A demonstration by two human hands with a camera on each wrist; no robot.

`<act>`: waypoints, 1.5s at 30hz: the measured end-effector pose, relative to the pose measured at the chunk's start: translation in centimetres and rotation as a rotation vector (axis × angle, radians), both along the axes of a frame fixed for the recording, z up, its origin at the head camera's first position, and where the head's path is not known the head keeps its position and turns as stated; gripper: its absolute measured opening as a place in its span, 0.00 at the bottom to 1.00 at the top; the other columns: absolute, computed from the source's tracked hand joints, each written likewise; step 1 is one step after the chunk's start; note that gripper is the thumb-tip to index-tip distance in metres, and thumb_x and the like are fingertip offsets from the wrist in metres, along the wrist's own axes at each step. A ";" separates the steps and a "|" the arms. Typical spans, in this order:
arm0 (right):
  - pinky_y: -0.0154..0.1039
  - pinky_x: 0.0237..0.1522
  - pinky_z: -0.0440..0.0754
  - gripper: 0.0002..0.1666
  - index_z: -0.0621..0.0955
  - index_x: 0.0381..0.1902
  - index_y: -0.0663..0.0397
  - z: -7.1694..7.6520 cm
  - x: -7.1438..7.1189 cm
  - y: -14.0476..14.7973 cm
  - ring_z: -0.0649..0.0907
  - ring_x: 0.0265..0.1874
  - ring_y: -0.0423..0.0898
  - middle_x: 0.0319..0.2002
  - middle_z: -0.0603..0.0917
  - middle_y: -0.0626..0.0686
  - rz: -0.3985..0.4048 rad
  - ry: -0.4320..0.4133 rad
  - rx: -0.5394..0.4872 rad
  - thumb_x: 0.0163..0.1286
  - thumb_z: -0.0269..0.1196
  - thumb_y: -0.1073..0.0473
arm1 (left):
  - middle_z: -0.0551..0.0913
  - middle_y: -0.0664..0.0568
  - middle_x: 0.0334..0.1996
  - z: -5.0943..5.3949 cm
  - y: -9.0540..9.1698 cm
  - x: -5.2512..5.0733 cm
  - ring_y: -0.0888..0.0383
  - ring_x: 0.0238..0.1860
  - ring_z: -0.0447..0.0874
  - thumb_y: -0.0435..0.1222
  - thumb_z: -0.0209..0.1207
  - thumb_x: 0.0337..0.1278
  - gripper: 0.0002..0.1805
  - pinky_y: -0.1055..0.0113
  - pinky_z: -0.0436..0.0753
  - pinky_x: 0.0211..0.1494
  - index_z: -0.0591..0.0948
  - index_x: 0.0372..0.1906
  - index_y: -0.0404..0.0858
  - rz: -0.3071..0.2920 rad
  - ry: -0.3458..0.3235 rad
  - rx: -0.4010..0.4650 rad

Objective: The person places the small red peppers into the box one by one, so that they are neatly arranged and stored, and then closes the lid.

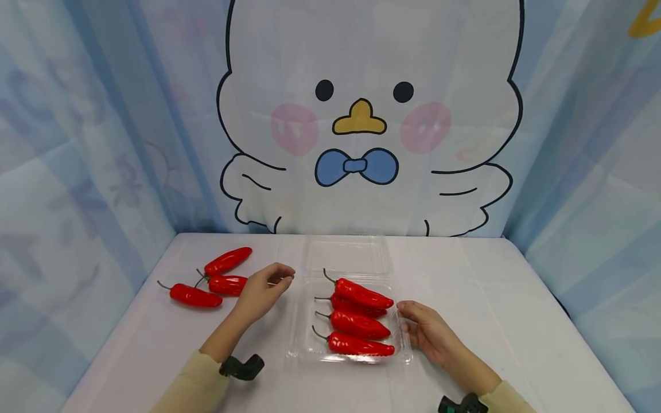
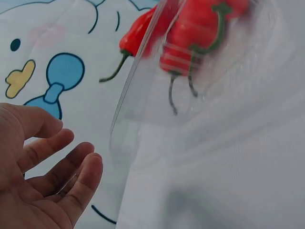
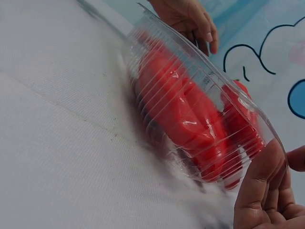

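- Clear plastic container (image 1: 312, 347): lower centre of the head frame, on the white table (image 1: 506, 298); its clear lid (image 1: 347, 257) lies folded back behind it, toward the backdrop.
- Four red peppers (image 1: 356, 324) in the container, roughly in a column, stems toward the frame's left, tips toward the right. The second from the top lies partly beneath the topmost.
- Three loose red peppers (image 1: 196, 296) on the table, left of centre in the head frame, grouped close together, stems pointing left.
- Right hand (image 1: 427, 332): lower right of centre, at the container's right side. Right wrist view, lower right: thumb and fingers on either side of the rim, pinching it.
- Left hand (image 1: 265, 291): between the loose peppers and the container, covering one loose pepper's tip from the head camera. Fingers loosely bent, apart from the container, grasping nothing.
- Pale yellow sleeves (image 1: 198, 384) at the bottom edge of the head frame; dark device (image 1: 242, 368) at the left wrist.
- Backdrop (image 1: 356, 57): upper frame, white cartoon bird with blue bow tie.
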State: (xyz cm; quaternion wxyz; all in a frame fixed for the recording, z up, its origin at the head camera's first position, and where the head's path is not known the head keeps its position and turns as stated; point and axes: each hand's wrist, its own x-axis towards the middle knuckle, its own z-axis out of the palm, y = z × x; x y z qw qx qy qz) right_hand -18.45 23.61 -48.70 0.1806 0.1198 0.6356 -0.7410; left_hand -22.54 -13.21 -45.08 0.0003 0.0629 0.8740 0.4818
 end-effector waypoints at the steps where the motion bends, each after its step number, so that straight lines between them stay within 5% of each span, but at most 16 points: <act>1: 0.25 0.30 0.81 0.10 0.77 0.49 0.51 0.0 0.0 0.0 0.78 0.29 0.36 0.41 0.77 0.45 0.000 -0.002 0.000 0.80 0.56 0.52 | 0.87 0.48 0.54 0.0 -0.4 0.1 0.52 0.50 0.85 0.37 0.62 0.70 0.13 0.57 0.88 0.55 0.83 0.56 0.42 0.009 -0.003 -0.005; 15: 0.26 0.32 0.82 0.09 0.78 0.47 0.49 0.0 -0.1 0.0 0.79 0.29 0.36 0.42 0.77 0.45 0.009 -0.015 -0.002 0.80 0.56 0.52 | 0.85 0.42 0.55 0.0 -6.9 1.9 0.46 0.54 0.83 0.35 0.64 0.68 0.18 0.56 0.87 0.56 0.80 0.60 0.38 0.106 0.009 -0.124; 26: 0.25 0.31 0.81 0.09 0.77 0.48 0.50 0.1 -0.1 0.0 0.78 0.30 0.36 0.42 0.77 0.45 0.002 -0.017 0.007 0.80 0.56 0.52 | 0.82 0.39 0.59 0.5 -12.5 3.0 0.43 0.57 0.80 0.35 0.62 0.70 0.19 0.76 0.83 0.47 0.79 0.62 0.37 0.087 0.022 -0.147; 34: 0.25 0.31 0.82 0.09 0.77 0.49 0.50 0.0 -0.1 0.0 0.79 0.30 0.36 0.42 0.77 0.45 0.004 -0.022 0.006 0.80 0.57 0.51 | 0.77 0.34 0.67 0.8 -14.9 3.4 0.34 0.67 0.75 0.37 0.58 0.74 0.24 0.42 0.83 0.62 0.75 0.70 0.34 0.028 0.008 -0.194; 40: 0.26 0.31 0.82 0.09 0.78 0.47 0.48 0.0 -0.1 0.1 0.79 0.30 0.36 0.42 0.77 0.45 0.011 -0.013 -0.002 0.80 0.56 0.51 | 0.72 0.32 0.71 0.9 -16.0 3.1 0.31 0.71 0.69 0.35 0.58 0.73 0.29 0.38 0.80 0.63 0.69 0.74 0.33 0.046 0.012 -0.218; 45: 0.25 0.32 0.82 0.09 0.77 0.48 0.48 -0.1 -0.1 0.1 0.78 0.30 0.36 0.43 0.77 0.45 0.020 -0.015 -0.009 0.80 0.56 0.50 | 0.71 0.27 0.69 1.0 -16.4 3.0 0.29 0.65 0.73 0.33 0.61 0.68 0.31 0.38 0.84 0.56 0.68 0.74 0.31 0.127 0.001 -0.379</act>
